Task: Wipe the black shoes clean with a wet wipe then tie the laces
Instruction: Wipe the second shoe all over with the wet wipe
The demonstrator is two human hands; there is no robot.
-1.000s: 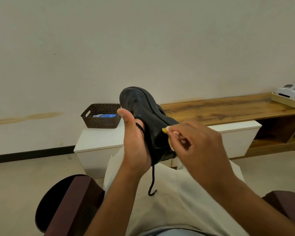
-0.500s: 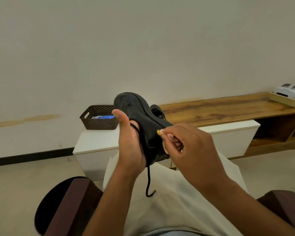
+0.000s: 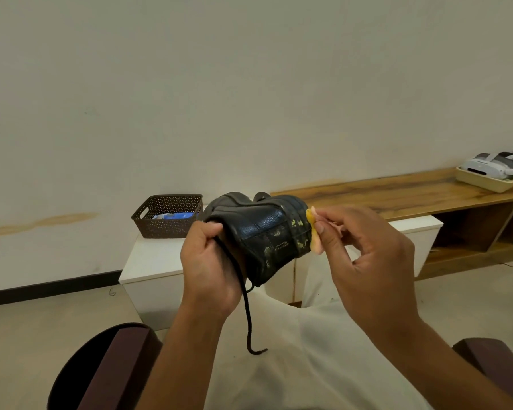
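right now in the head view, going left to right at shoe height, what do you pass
brown basket → left hand → black shoe → wet wipe → right hand → cream tray on the wooden shelf

My seat in a plain living room at home, bare cream wall (image 3: pixel 249 84), low wooden bench (image 3: pixel 397 193), white cabinet (image 3: pixel 151 261), brown storage basket (image 3: pixel 169 216), chair armrest (image 3: pixel 113 368).

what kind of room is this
Probably a living room or lounge: a low wooden media-style bench along a bare wall, a white cabinet with a storage basket, and a padded armchair arm.
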